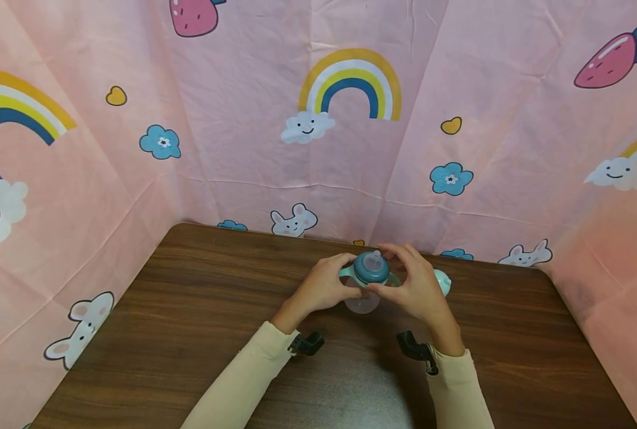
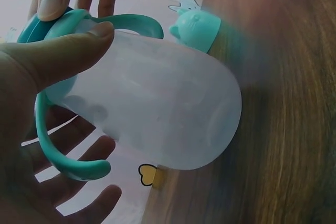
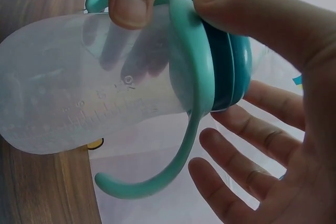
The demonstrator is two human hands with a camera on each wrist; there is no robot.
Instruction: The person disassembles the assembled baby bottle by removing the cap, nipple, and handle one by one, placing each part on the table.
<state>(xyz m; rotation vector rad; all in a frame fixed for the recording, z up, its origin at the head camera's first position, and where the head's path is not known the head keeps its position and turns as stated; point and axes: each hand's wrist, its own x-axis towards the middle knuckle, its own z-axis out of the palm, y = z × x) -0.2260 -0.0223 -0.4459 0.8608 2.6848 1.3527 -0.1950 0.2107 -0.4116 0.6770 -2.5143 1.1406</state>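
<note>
A translucent baby bottle (image 1: 362,304) stands at the far side of the table, with a teal collar (image 1: 372,272), a clear nipple on top and two mint side handles (image 2: 86,169). My left hand (image 1: 326,283) grips it around the upper body, thumb just below the handle ring (image 3: 194,56). From the other side my right hand (image 1: 416,285) holds the teal collar between thumb and fingers; its other fingers spread beyond the handle in the right wrist view. A mint cap (image 2: 197,31) with small ears lies on the table just beyond my right hand.
The brown wooden table (image 1: 216,304) runs back to a pink patterned cloth (image 1: 243,149) that hangs behind it and along both sides. Dark wrist mounts (image 1: 416,347) sit on both sleeves, close over the table.
</note>
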